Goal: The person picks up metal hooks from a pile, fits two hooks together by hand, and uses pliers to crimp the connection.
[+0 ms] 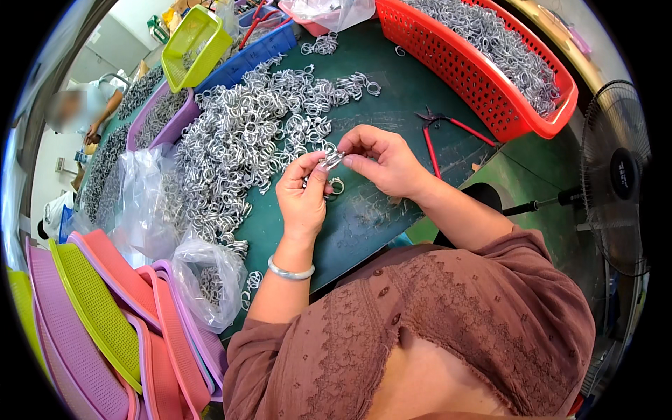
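Two hands, left hand [302,196] and right hand [381,159], are pinched on one small metal clip [332,160], raised above the desk [364,217] for alignment.

A red basket [490,91] of metal rings, red-handled pliers [437,133], stacked plastic trays [98,315] and a fan [616,175].

Silver rings [231,140], red basket [483,77]

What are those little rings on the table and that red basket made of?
The rings look like bare metal wire: silver-grey with a dull shine, bent into loops. The red basket looks like moulded plastic: uniform bright colour and a regular lattice wall.
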`<action>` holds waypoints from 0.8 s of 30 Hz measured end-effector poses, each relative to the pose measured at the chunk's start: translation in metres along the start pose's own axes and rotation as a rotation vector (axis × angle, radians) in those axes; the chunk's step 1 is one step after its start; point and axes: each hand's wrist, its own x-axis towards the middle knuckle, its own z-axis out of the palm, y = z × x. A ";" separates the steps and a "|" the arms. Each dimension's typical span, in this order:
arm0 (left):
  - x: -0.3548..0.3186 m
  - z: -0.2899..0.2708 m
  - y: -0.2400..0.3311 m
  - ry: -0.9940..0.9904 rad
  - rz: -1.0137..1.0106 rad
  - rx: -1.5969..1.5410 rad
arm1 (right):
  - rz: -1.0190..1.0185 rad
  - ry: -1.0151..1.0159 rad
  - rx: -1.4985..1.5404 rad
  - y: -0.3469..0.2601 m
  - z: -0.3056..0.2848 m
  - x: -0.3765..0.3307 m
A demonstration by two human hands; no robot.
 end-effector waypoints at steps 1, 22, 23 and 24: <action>0.001 0.000 0.000 -0.001 0.001 -0.013 | -0.001 -0.001 -0.006 -0.001 0.000 0.000; 0.002 -0.001 0.008 -0.205 -0.260 -0.273 | -0.297 -0.002 -0.429 -0.015 0.000 -0.002; 0.002 -0.001 0.006 -0.201 -0.247 -0.252 | -0.330 -0.002 -0.457 -0.015 -0.001 -0.002; 0.002 -0.001 0.004 -0.196 -0.234 -0.231 | -0.364 -0.002 -0.484 -0.015 -0.001 -0.001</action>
